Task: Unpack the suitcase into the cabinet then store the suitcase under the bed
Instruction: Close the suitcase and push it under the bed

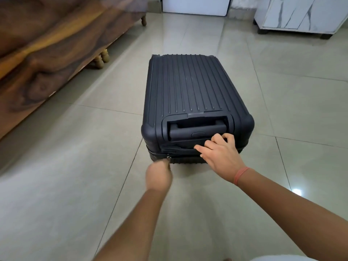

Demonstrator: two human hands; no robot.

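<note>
- Underfoot and across most of the view, the tiled floor (pixel 282 110) carries everything. The suitcase lies flat in the middle of it, probably so the lid can swing up once the zip is undone.
- Along the left runs the wooden bed (pixel 47 53), raised on short turned legs. The gap beneath it is where the case should end up.
- The dark ribbed suitcase (pixel 188 85) lies between the bed and the cabinet, touching neither. It is fully closed, so nothing inside can be seen and unpacking has not begun.
- At the far right stands the white marble-patterned cabinet (pixel 301 14), well apart from the case. Its front looks closed and its inside is hidden.
- The right hand (pixel 220 155) sits on the near end of the case beside the pull-handle (pixel 197 129), fingers bent and forefinger stretched along the shell. It seems to be bracing the case, though I cannot tell if the fingers hook anything.
- The left hand (pixel 159 174), blurred, is bunched narrow at the near left corner and appears to pinch the zip pull (pixel 169 158), ready to run it round.
- A pink band (pixel 241 175) circles the right wrist.
</note>
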